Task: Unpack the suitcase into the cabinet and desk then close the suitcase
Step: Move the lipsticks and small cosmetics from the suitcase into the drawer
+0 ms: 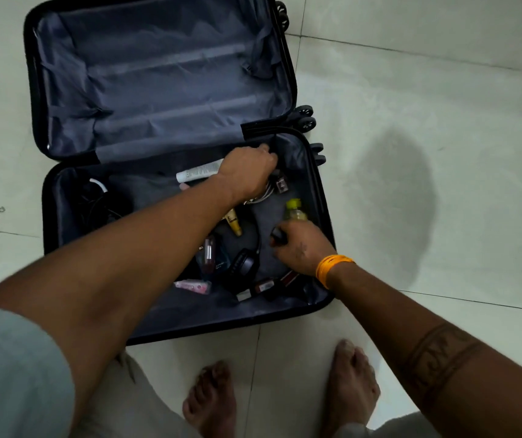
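Unpacking the suitcase (322,216): your right hand (300,248) fingers grip a dark small thing (277,237), left hand (248,172) fingers curl over white cables (261,195). Lift both out next.

The far half of the suitcase (158,74) lies open and bare — free entry from above. The near half is crowded on the right: headphones (243,263), small bottles (296,210) (several overlapping) — its left side holds only dark cables (95,203).
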Motion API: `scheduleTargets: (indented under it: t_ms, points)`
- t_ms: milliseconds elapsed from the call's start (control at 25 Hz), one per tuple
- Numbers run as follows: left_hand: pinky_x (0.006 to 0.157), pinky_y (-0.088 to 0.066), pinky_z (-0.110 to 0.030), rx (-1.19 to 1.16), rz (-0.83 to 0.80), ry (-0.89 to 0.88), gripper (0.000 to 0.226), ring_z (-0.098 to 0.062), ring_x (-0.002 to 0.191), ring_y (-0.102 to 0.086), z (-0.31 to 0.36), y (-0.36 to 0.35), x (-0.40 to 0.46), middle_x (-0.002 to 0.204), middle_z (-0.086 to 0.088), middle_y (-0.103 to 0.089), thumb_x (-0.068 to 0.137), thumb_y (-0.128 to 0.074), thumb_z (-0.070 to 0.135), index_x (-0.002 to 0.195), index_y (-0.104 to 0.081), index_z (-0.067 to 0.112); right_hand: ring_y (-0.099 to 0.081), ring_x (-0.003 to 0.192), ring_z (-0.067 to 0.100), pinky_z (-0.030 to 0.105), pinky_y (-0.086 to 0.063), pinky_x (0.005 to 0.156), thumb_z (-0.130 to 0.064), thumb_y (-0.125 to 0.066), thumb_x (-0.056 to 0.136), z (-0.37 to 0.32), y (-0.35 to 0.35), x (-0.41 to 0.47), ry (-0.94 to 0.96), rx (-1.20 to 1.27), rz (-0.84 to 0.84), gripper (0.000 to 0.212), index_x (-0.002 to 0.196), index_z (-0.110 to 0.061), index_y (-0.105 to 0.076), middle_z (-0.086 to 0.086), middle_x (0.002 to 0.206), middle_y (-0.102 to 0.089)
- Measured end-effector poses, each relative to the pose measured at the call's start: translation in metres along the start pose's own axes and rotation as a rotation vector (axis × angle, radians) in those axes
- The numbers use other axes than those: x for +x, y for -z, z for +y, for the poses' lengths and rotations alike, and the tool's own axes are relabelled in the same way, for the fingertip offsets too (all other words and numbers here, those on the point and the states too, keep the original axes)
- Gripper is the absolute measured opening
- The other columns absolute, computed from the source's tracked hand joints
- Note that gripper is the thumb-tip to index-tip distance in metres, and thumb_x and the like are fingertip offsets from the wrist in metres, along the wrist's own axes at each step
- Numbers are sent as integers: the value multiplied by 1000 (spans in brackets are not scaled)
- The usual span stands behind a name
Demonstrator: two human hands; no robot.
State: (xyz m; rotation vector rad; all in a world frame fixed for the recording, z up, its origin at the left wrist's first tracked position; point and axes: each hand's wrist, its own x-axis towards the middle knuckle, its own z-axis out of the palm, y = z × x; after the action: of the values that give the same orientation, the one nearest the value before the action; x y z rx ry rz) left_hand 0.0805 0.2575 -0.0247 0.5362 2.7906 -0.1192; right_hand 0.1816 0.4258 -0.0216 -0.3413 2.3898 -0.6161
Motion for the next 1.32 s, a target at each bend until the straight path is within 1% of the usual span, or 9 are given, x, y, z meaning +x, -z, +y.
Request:
scheduleTargets:
  t_ms: [200,320,400,520,680,840,1040,1160,1320]
  points:
    - [71,-41,-33,-315,-108,12,30,-33,102,-68,-11,20,-21,112,-10,-72,96,-58,38,117,-68,18,-67,110,38,40,-53,81,-27,-67,90,7,-16,-35,312,-509,-313,35,124,-21,-64,10,119,-68]
    - [60,-46,-28,-837,-188,239,14,-25,74,-70,-23,32,-32,83,-8,-73,96,-62,26,95,-66,12,-67,113,38,41,-53,85,-30,-62,96,3,-22,-33,273,-607,-326,35,129,-19,-58,12,122,-69]
    - [52,-50,-28,-1211,-158,461,8,-19,57,-62,-30,40,-44,74,-9,-68,92,-66,15,99,-63,12,-68,114,37,40,-54,87,-37,-64,96,-6,-18,-29,233,-619,-343,37,126,-17,-63,14,123,-71]
    - [62,-58,-34,-1487,-95,650,12,-20,59,-67,-42,40,-65,70,-10,-66,90,-62,2,93,-59,13,-69,104,37,36,-53,81,-51,-67,89,-18,-1,-19,101,-401,-349,38,101,-15,-73,16,110,-74]
    - [62,-62,-35,-1661,-7,758,10,-22,56,-66,-50,34,-85,69,-12,-63,92,-61,-2,87,-59,7,-66,74,31,31,-49,63,-43,-64,72,-26,23,1,-122,174,-297,31,73,-12,-65,12,78,-72]
    - [53,-58,-29,-1691,137,886,8,-19,56,-62,-68,28,-98,66,-8,-63,89,-69,3,86,-64,9,-65,59,31,35,-49,62,-17,-64,87,-45,41,9,-251,792,-251,10,85,-7,-67,18,74,-67]
    - [47,-44,-22,-1538,178,980,14,-15,45,-52,-97,6,-126,63,-8,-56,87,-76,8,90,-63,11,-51,44,20,28,-46,45,-7,-72,88,-76,19,37,-198,761,-194,9,92,-7,-64,15,67,-57]
    - [47,-53,-26,-1349,68,1072,14,-22,54,-65,-102,-27,-152,73,-12,-66,88,-75,6,81,-64,11,-43,42,18,26,-38,46,-3,-66,87,-83,-4,55,-211,820,-149,10,85,-10,-60,11,61,-53]
    - [76,-58,-37,-730,-246,953,22,-36,91,-72,-100,-52,-191,97,-17,-74,87,-72,24,96,-73,4,-39,41,18,25,-35,43,-3,-72,79,-82,-17,70,-202,836,-73,19,71,-13,-58,4,50,-49]
